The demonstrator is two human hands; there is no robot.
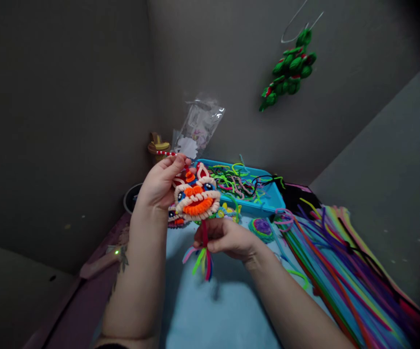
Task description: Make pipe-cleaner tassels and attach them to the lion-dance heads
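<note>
A pipe-cleaner animal-face ornament (197, 196), with pointed ears, shiny blue eyes and an orange mouth, hangs upright between my hands. My left hand (162, 182) pinches it near the top, where a red-and-white beaded strand (165, 153) sticks out to the left. Below the face, the fingers of my right hand (227, 238) close around the red stem of a tassel (204, 261) with several bright strands. Behind my left wrist a second, similar face (176, 218) is partly hidden.
A blue tray (277, 196) of tangled pipe-cleaner pieces stands behind. Bundles of long pipe cleaners (340, 271) lie at right, near a rainbow coil (261, 228). A pink glue gun (99, 265) lies at left. Clear bags (204, 121) lean at the wall; a green hanging decoration (293, 72) is above.
</note>
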